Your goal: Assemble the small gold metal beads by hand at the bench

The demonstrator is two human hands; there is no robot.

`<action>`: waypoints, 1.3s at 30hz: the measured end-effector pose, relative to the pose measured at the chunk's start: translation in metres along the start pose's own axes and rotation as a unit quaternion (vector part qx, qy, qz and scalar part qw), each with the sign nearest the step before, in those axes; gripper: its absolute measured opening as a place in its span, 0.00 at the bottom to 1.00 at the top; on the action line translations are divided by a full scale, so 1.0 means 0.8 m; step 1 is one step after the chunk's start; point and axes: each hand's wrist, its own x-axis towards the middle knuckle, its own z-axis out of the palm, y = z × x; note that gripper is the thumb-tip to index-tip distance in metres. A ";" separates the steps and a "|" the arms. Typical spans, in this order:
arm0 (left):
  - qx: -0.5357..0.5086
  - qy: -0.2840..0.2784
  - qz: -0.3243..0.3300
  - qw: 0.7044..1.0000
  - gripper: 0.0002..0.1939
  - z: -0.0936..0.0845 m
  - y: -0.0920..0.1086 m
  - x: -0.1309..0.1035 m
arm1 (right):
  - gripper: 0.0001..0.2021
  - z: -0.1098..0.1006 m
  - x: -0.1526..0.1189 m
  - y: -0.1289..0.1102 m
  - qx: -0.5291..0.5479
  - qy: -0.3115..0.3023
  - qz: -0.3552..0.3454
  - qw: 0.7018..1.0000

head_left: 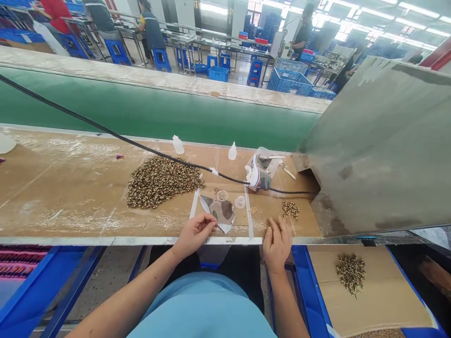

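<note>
My left hand is closed in a pinch at the near left edge of a camouflage-patterned cloth piece; whatever lies between its fingertips is too small to make out. Resting at the bench edge, my right hand has its fingers apart, just short of a small pile of brass-coloured parts. Between the hands are a little clear cup, another clear round piece and a scatter of tiny gold bits. A large heap of small brass-coloured parts lies to the left.
A black cable crosses the bench. Two white bottles stand towards the back, and a bag with a striped cloth lies right of centre. A large grey metal housing rises at right. Beyond runs a green belt.
</note>
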 end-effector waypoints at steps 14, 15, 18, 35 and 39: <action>0.021 -0.013 0.006 1.000 0.08 0.000 0.002 0.001 | 0.18 -0.008 0.021 0.030 0.029 -0.100 0.062 0.993; 0.021 -0.013 0.005 1.000 0.08 0.000 0.002 0.001 | 0.18 -0.008 0.026 0.034 0.033 -0.100 0.071 0.992; 0.018 -0.012 0.004 1.000 0.09 0.000 0.001 0.001 | 0.18 -0.008 0.035 0.037 0.061 -0.090 0.094 0.990; 0.059 -0.022 0.039 0.997 0.07 -0.003 -0.005 -0.002 | 0.14 0.013 0.053 -0.005 0.154 -0.230 0.073 0.958; 0.119 -0.018 0.060 0.991 0.07 -0.003 -0.004 -0.002 | 0.14 0.012 0.053 -0.008 0.154 -0.247 0.079 0.954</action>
